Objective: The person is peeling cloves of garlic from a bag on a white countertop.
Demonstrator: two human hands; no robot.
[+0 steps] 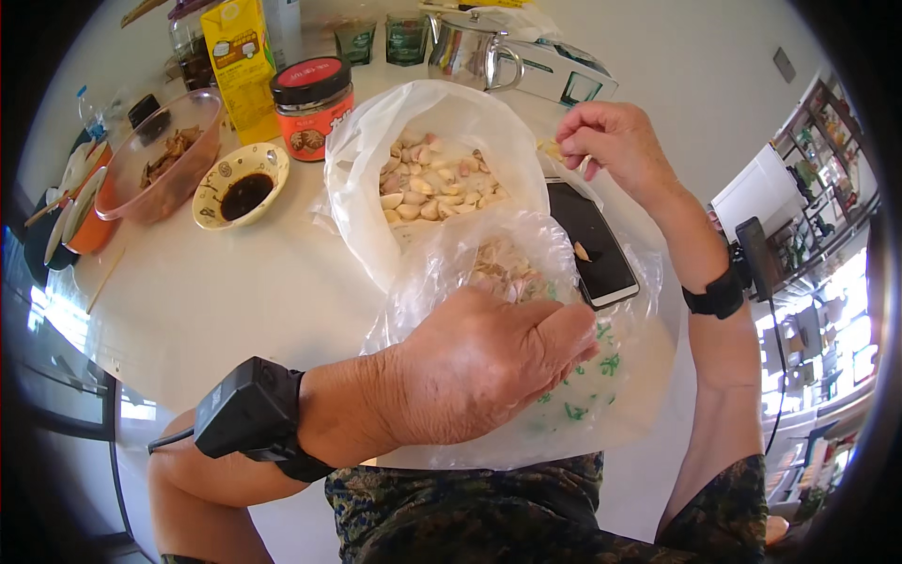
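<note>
My left hand (486,366) is curled over a clear plastic bag (451,261) that has dry garlic skins (504,264) inside. Its fingertips are mostly hidden, so whether they hold anything does not show. My right hand (613,144) is raised at the right, thumb and fingers bent close together, beside some pale yellow pieces at the table's far side. No object can be made out in its fingers. Garlic cloves (430,187) fill the bottom of a white plastic bag (359,204) standing with its mouth wide. One clove (582,252) lies on a dark smartphone (595,240).
Left of the bags stand a patterned bowl (278,176) of dark liquid, a pink plastic bowl (116,194) with brown food, a yellow carton (243,77) and a red-labelled jar (313,106). Behind are a metal teapot (465,53), green glasses (405,39) and a box (542,67).
</note>
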